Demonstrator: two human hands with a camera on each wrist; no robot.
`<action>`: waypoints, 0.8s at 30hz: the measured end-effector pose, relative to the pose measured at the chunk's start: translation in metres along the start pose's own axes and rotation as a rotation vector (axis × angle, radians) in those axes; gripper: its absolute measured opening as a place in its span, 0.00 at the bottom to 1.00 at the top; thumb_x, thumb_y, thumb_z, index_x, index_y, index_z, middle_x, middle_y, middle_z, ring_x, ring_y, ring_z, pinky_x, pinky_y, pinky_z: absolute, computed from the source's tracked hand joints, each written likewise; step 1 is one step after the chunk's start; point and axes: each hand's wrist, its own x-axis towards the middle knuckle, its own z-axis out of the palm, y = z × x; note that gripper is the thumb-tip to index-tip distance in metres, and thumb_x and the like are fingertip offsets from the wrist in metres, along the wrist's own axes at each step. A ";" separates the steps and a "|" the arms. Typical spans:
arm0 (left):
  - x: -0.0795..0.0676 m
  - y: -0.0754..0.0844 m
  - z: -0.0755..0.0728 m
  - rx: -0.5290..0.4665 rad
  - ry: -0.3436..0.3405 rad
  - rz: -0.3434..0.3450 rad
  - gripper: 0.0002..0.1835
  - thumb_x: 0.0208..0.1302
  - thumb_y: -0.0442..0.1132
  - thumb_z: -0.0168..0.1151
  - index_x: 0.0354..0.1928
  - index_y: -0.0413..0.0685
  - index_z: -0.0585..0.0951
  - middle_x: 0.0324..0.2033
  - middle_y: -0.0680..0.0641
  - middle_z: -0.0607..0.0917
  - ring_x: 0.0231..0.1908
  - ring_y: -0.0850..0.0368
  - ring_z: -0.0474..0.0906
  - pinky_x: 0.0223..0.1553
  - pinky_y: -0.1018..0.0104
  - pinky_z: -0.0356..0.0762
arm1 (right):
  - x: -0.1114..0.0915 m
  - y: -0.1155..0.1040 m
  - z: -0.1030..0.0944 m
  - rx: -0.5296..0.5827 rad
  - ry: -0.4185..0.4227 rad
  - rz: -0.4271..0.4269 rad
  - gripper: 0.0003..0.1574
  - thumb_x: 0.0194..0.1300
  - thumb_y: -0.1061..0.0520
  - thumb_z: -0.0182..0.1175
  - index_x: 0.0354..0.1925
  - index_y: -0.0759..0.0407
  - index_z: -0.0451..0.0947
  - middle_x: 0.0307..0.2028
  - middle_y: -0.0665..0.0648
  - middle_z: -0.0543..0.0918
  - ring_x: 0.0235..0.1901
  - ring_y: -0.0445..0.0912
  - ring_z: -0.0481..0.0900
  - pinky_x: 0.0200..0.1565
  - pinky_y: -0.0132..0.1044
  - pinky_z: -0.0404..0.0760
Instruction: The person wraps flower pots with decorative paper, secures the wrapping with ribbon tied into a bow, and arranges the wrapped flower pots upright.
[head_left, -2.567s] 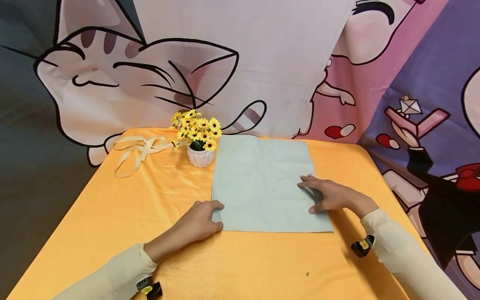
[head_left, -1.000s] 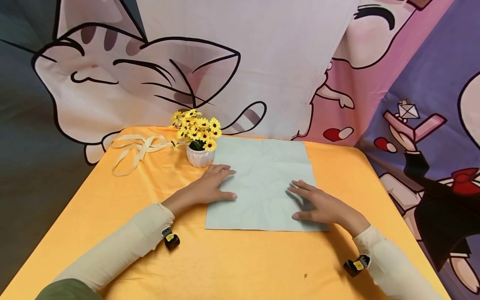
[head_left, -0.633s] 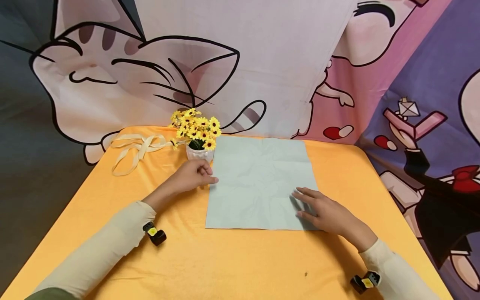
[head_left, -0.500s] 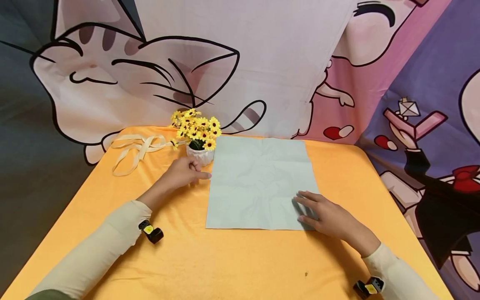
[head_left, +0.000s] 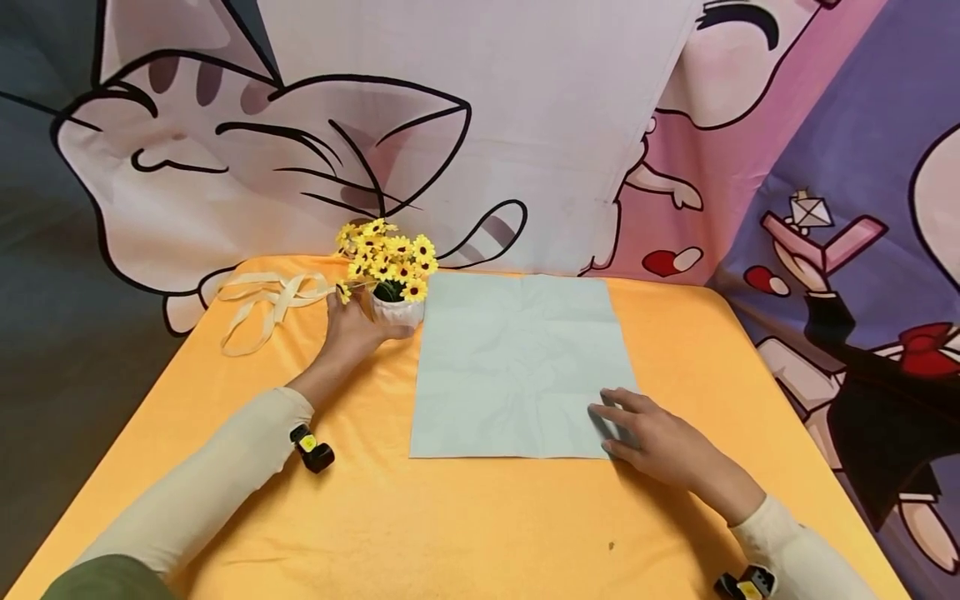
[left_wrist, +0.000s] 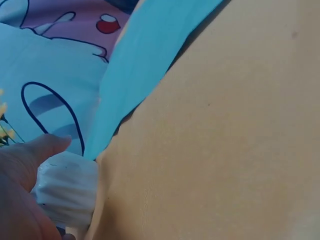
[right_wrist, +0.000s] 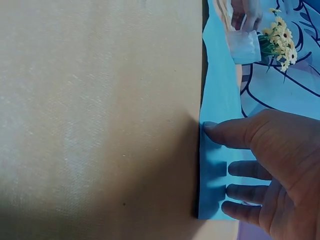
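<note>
My left hand (head_left: 351, 330) is at the left side of a small white pot (head_left: 397, 312) that holds yellow flowers (head_left: 386, 257). Its thumb reaches across in front of the pot and the other fingers are spread along its left side; in the left wrist view the thumb lies over the white pot (left_wrist: 67, 187). Whether the skin touches the pot is hard to tell. A light blue sheet (head_left: 517, 367), faintly creased, lies flat beside the pot. Over the sheet's right front corner my right hand (head_left: 660, 437) is held with fingers spread, fingertips at its surface, gripping nothing.
A loosely looped cream ribbon (head_left: 281, 296) lies left of the pot, one end running toward it. An orange cloth (head_left: 465, 525) covers the table. Cartoon-printed curtains (head_left: 570, 125) hang behind and at the right.
My left hand has left the sheet's left edge and moved back and left to the pot, its fingers spreading. The right hand has slid slightly toward the sheet's front corner.
</note>
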 end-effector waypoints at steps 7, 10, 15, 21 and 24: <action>0.015 -0.007 0.007 -0.115 0.006 0.037 0.72 0.57 0.55 0.89 0.92 0.48 0.50 0.86 0.34 0.65 0.89 0.26 0.48 0.89 0.31 0.52 | 0.004 -0.002 0.002 -0.004 -0.014 -0.030 0.31 0.78 0.53 0.73 0.75 0.54 0.83 0.75 0.68 0.80 0.76 0.69 0.79 0.65 0.63 0.88; 0.020 -0.011 0.012 -0.126 0.021 0.068 0.69 0.55 0.52 0.90 0.91 0.48 0.54 0.82 0.34 0.72 0.84 0.28 0.62 0.86 0.33 0.60 | 0.005 -0.004 0.003 0.013 -0.026 -0.034 0.31 0.78 0.54 0.73 0.75 0.56 0.83 0.75 0.69 0.80 0.77 0.71 0.77 0.67 0.64 0.86; 0.024 -0.015 0.015 -0.138 0.017 0.073 0.68 0.55 0.49 0.90 0.90 0.46 0.55 0.79 0.33 0.74 0.81 0.30 0.68 0.85 0.34 0.65 | 0.005 -0.005 0.002 0.029 -0.042 -0.046 0.31 0.78 0.55 0.73 0.74 0.58 0.83 0.74 0.71 0.80 0.76 0.74 0.77 0.68 0.67 0.84; 0.028 -0.014 0.018 -0.151 0.011 0.081 0.62 0.55 0.45 0.90 0.87 0.43 0.61 0.76 0.34 0.77 0.78 0.31 0.73 0.83 0.35 0.69 | 0.004 -0.003 0.000 0.024 -0.053 -0.043 0.31 0.77 0.54 0.74 0.74 0.59 0.83 0.74 0.72 0.80 0.75 0.74 0.78 0.69 0.67 0.83; 0.031 -0.012 0.019 -0.167 0.012 0.078 0.62 0.55 0.44 0.89 0.87 0.43 0.61 0.77 0.34 0.77 0.78 0.32 0.73 0.83 0.36 0.69 | 0.004 -0.002 0.001 0.022 -0.046 -0.054 0.31 0.77 0.55 0.74 0.73 0.59 0.83 0.74 0.73 0.80 0.74 0.74 0.78 0.69 0.68 0.83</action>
